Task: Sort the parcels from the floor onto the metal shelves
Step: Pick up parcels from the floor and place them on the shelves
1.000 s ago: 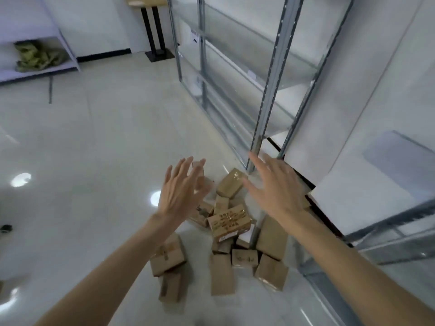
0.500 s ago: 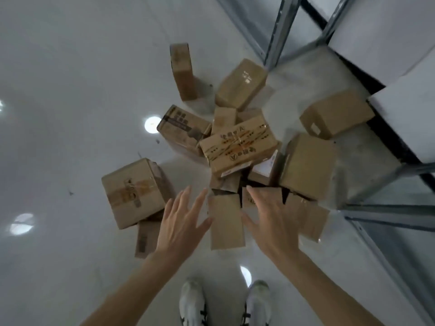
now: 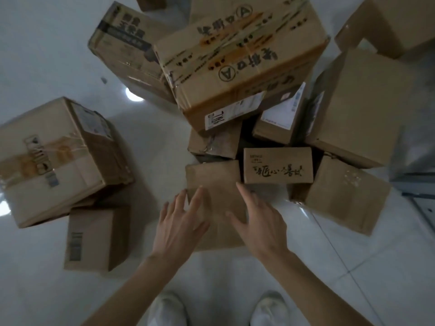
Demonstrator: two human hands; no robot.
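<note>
Several brown cardboard parcels lie in a heap on the pale floor. A plain flat parcel (image 3: 215,184) lies nearest my feet. My left hand (image 3: 180,222) hovers over its left edge with fingers straight and spread. My right hand (image 3: 259,220) is over its right edge, fingers also spread, holding nothing. Whether either hand touches the parcel I cannot tell. Just beyond sits a small parcel with black script (image 3: 277,165). A large taped parcel marked A (image 3: 237,55) tops the heap.
A big taped box (image 3: 54,158) rests on a smaller box (image 3: 94,238) at the left. More boxes (image 3: 353,109) crowd the right side. A metal shelf base (image 3: 421,198) shows at the right edge. My white shoes (image 3: 167,309) stand below.
My view dropped from the shelves down to the heap and came much closer. Both hands lowered from chest height to the flat parcel near my feet.
</note>
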